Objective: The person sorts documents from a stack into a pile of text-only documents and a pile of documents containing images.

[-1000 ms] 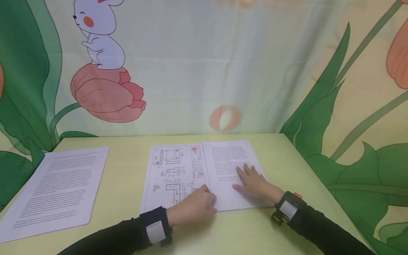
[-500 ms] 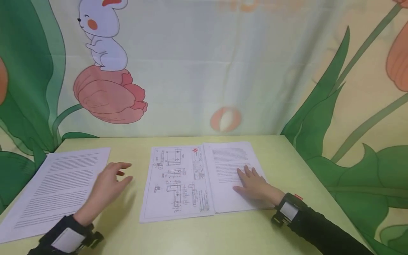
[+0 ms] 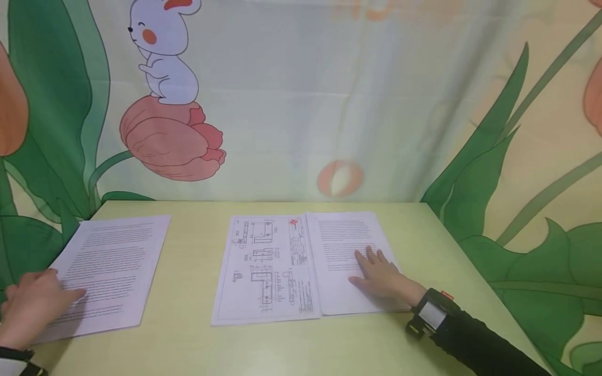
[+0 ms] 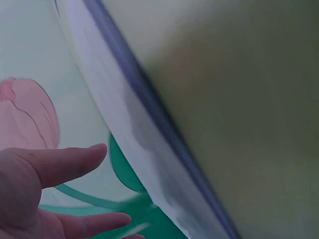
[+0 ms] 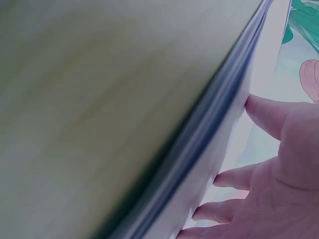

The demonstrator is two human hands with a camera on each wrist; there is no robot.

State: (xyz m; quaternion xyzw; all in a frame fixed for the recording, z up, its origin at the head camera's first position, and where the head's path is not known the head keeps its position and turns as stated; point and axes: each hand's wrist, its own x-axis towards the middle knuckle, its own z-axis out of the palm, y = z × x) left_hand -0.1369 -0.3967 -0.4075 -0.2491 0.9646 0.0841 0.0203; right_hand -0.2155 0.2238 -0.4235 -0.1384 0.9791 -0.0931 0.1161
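My left hand [image 3: 37, 303] hovers over the near left part of a stack of printed pages [image 3: 113, 261] at the table's left. In the left wrist view its thumb and fingers are spread, apart from the stack's top [image 4: 119, 109]. My right hand [image 3: 383, 277] lies with spread fingers on a second stack of printed text pages [image 3: 345, 230] right of the middle. The right wrist view shows its fingertips touching the top page [image 5: 234, 129]. A sheet with a technical drawing [image 3: 268, 308] lies face up, along the left edge of that second stack.
A pale yellow table [image 3: 188, 271] bears all the paper, with bare surface between the left stack and the drawing. Behind it hangs a curtain [image 3: 282, 104] printed with a rabbit, tulips and leaves. Black wrist devices [image 3: 430, 313] sit on my arms.
My left hand has let go of the drawing sheet's near right edge and swung left to the left stack. The right hand stays on its stack. The head view has turned slightly left.
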